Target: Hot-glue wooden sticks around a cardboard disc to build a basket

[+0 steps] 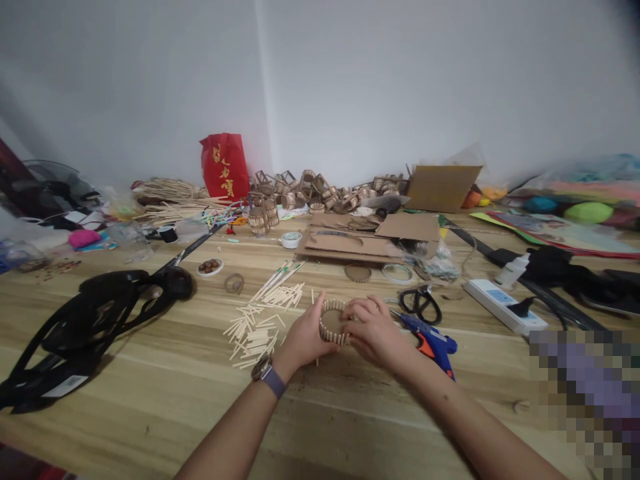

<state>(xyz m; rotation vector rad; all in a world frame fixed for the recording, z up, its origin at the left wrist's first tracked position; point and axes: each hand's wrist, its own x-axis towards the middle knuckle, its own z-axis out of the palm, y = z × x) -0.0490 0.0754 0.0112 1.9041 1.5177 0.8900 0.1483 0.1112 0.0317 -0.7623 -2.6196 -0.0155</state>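
Observation:
Between my two hands is a small round basket of cardboard and short wooden sticks, its open side tilted toward me. My left hand, with a watch on the wrist, grips its left side between thumb and fingers. Bent over its right rim are the fingers of my right hand; they hide that part of the basket. Short cut sticks lie loose on the table just left of my left hand. A blue glue gun rests beside my right forearm, and black-handled scissors lie behind it.
Flat cardboard pieces and a tape roll lie ahead. Finished small baskets pile up along the wall near a red bag. A white power strip sits right, a black strapped object left.

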